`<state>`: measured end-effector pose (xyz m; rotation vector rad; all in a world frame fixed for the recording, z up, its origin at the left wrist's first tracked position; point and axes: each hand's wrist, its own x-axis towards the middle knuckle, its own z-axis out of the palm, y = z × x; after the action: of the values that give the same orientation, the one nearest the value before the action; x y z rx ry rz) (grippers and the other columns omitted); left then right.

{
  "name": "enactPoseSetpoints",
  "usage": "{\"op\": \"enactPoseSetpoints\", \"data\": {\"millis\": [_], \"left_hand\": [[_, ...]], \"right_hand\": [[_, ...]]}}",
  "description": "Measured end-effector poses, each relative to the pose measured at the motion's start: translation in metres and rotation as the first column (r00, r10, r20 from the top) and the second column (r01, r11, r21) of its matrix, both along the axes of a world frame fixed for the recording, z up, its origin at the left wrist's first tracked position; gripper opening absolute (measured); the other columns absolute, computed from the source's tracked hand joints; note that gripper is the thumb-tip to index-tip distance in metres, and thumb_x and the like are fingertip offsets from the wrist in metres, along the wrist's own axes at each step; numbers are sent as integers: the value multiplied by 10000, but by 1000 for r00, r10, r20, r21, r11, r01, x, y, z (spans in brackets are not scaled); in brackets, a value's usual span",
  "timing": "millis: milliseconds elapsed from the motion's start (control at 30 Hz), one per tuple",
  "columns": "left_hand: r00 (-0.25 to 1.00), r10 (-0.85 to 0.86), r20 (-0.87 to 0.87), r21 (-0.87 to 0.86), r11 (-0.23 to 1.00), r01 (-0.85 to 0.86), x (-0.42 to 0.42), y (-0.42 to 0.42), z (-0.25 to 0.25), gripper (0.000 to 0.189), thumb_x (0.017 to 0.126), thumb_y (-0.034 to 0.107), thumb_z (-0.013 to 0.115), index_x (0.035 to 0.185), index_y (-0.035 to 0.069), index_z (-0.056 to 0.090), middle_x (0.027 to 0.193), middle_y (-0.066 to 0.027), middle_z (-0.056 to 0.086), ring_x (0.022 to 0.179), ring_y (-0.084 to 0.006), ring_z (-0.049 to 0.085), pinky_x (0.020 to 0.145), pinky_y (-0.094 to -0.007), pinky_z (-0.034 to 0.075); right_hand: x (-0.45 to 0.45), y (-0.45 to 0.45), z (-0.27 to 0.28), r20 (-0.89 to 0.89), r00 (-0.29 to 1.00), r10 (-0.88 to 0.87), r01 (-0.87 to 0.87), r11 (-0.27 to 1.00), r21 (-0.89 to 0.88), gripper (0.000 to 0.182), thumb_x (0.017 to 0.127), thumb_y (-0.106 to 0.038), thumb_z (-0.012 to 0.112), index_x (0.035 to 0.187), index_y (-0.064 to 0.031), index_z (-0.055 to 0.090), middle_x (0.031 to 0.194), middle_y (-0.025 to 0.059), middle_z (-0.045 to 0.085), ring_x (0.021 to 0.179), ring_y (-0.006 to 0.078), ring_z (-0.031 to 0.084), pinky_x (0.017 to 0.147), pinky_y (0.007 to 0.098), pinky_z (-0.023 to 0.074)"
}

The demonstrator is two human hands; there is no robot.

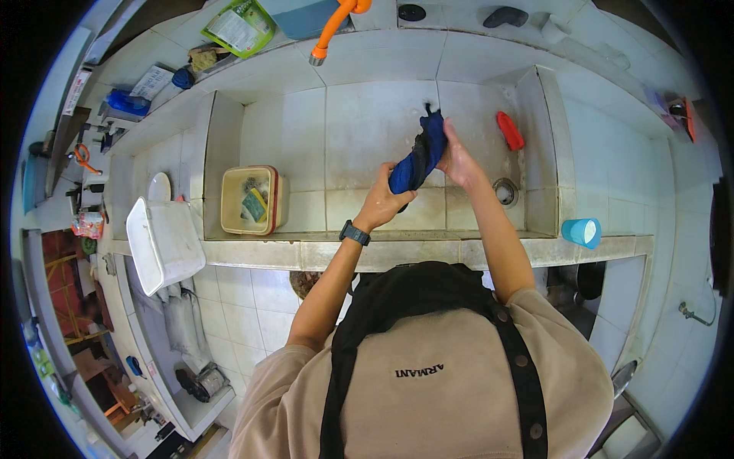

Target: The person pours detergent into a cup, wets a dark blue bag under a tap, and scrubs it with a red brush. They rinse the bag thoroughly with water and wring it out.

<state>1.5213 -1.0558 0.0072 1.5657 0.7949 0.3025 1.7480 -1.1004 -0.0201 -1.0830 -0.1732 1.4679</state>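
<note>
A twisted blue and black cloth (pixel 421 154) hangs between my two hands above a white-tiled sink basin (pixel 378 132). Its lower end is gripped by my left hand (pixel 383 201), which has a dark watch at the wrist. Against the right side of the cloth lies my right hand (pixel 457 156), its fingers stretched along the fabric and partly hidden. The cloth's far end, with a dark loose tip, points toward the back wall. An orange tap hose (pixel 330 35) with a metal nozzle reaches in over the back edge.
In the basin are a cream plastic tub (pixel 228 201) with a sponge (pixel 254 205), a red object (pixel 510 131) and a metal drain (pixel 505 191). A blue cup (pixel 581 232) stands on the front right rim; a white container (pixel 166 244) is at left. Bottles and packets line the back ledge.
</note>
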Motion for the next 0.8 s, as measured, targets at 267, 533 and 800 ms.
{"op": "enactPoseSetpoints", "data": {"millis": [267,533,800], "left_hand": [[861,212,462,-617,774,140,-32,-8,-1,592,961,315,536,1428,-17,389,1252,-181,606,1126,-219,598,997,-363,460],[884,310,350,-190,948,-256,-12,0,9,518,1015,306,503,1393,-44,450,1332,-134,547,1235,-194,483,1095,-319,331],[850,334,407,-48,937,-345,-2,12,31,201,1005,123,574,1136,-28,599,1070,-61,662,993,-115,572,901,-278,459]], "right_hand": [[-22,8,20,-94,957,-274,284,952,116,474,985,-493,556,1208,-80,625,1158,57,680,1085,208,631,1001,381,456],[-56,26,90,115,957,-267,221,926,305,692,898,-409,717,1387,-31,406,1228,140,612,1134,236,602,1003,374,469],[-25,27,60,596,783,-179,27,966,255,565,858,-246,712,1293,18,467,1093,121,625,992,192,596,886,308,483]]}}
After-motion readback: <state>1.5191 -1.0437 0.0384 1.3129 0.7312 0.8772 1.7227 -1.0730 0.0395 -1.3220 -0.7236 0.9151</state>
